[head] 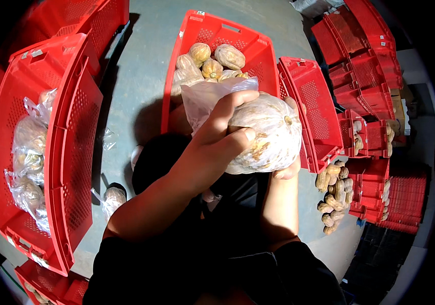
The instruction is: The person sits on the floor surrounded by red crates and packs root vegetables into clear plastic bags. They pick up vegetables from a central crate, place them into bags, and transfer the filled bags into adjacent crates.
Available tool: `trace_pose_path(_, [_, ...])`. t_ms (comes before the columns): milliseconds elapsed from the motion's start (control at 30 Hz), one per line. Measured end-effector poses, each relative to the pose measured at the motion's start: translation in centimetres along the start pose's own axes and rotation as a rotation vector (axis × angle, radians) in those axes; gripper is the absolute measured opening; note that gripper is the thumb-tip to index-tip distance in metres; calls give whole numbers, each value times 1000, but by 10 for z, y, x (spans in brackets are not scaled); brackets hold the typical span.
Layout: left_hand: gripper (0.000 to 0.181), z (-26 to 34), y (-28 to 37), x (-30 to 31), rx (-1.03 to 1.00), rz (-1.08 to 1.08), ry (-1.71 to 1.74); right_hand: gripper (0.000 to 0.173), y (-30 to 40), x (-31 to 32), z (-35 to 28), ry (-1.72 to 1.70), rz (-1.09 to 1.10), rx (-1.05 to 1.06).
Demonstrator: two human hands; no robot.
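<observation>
Both my hands hold a large pale, mottled pumpkin (271, 133) in front of me, its stem end facing right. My left hand (225, 131) grips it from the left side, thumb across the skin. A clear plastic bag (213, 95) hangs at the fingers of that hand, over the near part of a red crate. My right hand (288, 169) supports the pumpkin from the right and below, mostly hidden behind it. Beyond them, the red perforated plastic crate (257, 45) holds several pumpkins (230, 56), some yellowish and some pale.
At left, a red crate (74, 145) holds several bagged pumpkins (30, 160). A bagged pumpkin (114, 198) lies on the floor nearby. Another red crate (311, 110) leans at right, with loose long squashes (335, 194) on the floor and stacked crates (358, 65) beyond.
</observation>
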State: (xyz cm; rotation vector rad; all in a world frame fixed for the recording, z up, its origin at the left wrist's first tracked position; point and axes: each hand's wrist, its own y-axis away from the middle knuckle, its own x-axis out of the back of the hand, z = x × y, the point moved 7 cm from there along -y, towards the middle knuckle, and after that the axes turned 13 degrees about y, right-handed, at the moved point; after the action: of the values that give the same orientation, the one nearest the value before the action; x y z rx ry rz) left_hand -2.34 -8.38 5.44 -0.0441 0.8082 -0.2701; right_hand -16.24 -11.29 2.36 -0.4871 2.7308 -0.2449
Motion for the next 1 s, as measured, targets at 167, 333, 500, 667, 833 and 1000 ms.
trace_pose_path(167, [48,-1,3,7,-4,-34,28,119,-1,-4,3,19,36,-20])
trace_pose_path(333, [48,-14,-8,29,25,19,-25,120,-6,-5,12,117,57,-135])
trace_pose_path(500, [52,-40,-20,66,204,164,158,79,-2,1,50,20,157,-414])
trace_pose_path(667, [56,-48,-23,67,241,144,214,81,-3,-6,37,81,136,-369])
trace_pose_path(833, [57,-57,-23,73,239,224,227,78,1,1,46,39,158,-421])
trace_pose_path(1000, [52,-59,-25,77,216,221,239,82,1,0,50,34,167,-405])
